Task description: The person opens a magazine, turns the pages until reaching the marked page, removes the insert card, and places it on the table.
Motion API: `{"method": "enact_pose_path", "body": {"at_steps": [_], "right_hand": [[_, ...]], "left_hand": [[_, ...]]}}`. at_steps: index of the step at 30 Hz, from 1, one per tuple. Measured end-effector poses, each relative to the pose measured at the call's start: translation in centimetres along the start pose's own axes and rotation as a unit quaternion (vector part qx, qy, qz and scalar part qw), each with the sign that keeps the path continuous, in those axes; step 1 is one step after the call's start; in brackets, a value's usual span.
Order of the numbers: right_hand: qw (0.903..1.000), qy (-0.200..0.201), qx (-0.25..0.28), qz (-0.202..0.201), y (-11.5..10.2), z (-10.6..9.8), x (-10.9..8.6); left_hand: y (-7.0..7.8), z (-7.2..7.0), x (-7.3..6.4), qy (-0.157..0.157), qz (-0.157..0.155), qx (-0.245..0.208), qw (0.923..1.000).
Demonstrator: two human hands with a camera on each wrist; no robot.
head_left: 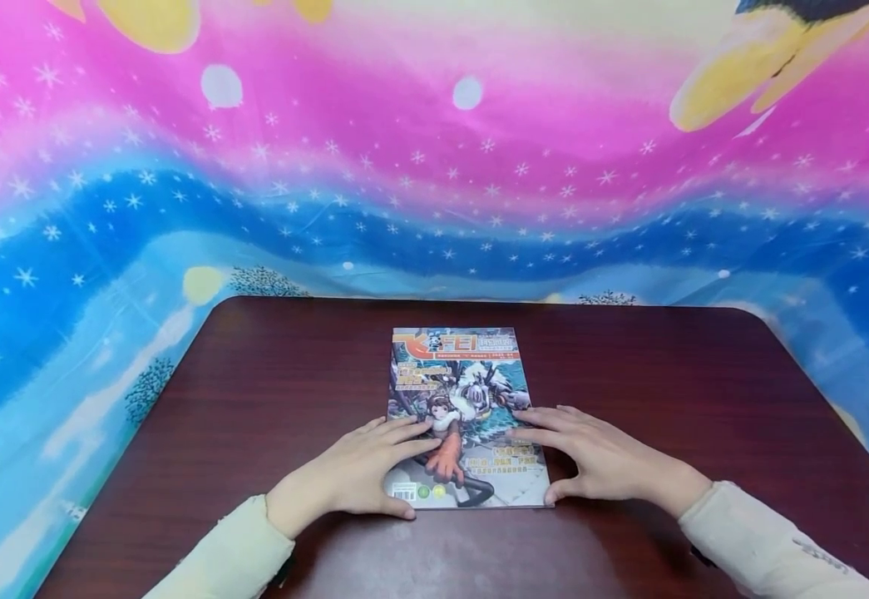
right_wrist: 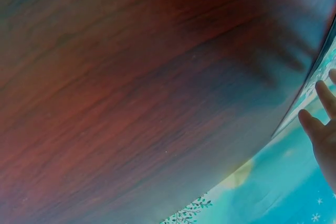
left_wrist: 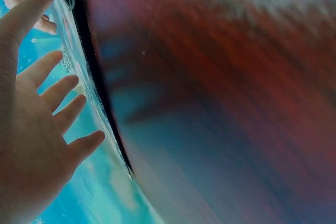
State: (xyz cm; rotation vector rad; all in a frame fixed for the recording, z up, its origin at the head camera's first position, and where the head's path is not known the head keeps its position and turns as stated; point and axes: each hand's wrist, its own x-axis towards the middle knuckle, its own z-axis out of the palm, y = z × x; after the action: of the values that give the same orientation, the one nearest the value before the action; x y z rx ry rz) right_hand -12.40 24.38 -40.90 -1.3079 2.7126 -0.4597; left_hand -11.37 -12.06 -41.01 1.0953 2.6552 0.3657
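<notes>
A magazine (head_left: 471, 408) with a colourful illustrated cover lies flat on the dark wood table, its title at the far end. At its left side is my left hand (head_left: 355, 470), fingers spread and reaching over the cover, thumb by the near left corner. My right hand (head_left: 609, 457) is at the right side, fingertips over that edge and thumb near the close right corner. The left wrist view shows the spread fingers of the left hand (left_wrist: 39, 114) beside the magazine's dark edge. In the right wrist view, only part of the right hand (right_wrist: 325, 135) shows.
Dark reddish-brown table (head_left: 269, 374) surrounds the magazine, with rounded far corners. Behind and along its sides hangs a pink and blue cloth (head_left: 404, 166) printed with snowflakes. Light sleeves (head_left: 232, 549) cover both forearms.
</notes>
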Motion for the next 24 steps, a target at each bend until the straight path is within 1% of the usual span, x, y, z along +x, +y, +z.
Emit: {"method": "enact_pose_path", "body": {"at_steps": [5,7,15,19,24], "right_hand": [[0.9997,-0.02,0.001,0.011,0.22,0.31,0.04],[0.9997,-0.022,0.0,0.012,0.27,0.32,0.02],[0.9998,-0.011,-0.017,0.01,0.27,0.37,0.14],[0.9997,0.0,-0.024,0.001,0.29,0.47,0.22],[0.9996,-0.001,-0.026,0.004,0.34,0.43,0.47]], "left_hand": [[0.07,0.08,0.01,0.0,-0.007,-0.009,0.9999],[0.04,0.08,0.03,0.002,-0.006,-0.008,1.0],[0.21,0.02,-0.01,0.012,-0.001,-0.005,0.9999],[0.37,0.04,0.02,0.016,0.0,-0.004,0.9999],[0.49,0.13,0.14,0.019,0.0,0.001,0.9998]]}}
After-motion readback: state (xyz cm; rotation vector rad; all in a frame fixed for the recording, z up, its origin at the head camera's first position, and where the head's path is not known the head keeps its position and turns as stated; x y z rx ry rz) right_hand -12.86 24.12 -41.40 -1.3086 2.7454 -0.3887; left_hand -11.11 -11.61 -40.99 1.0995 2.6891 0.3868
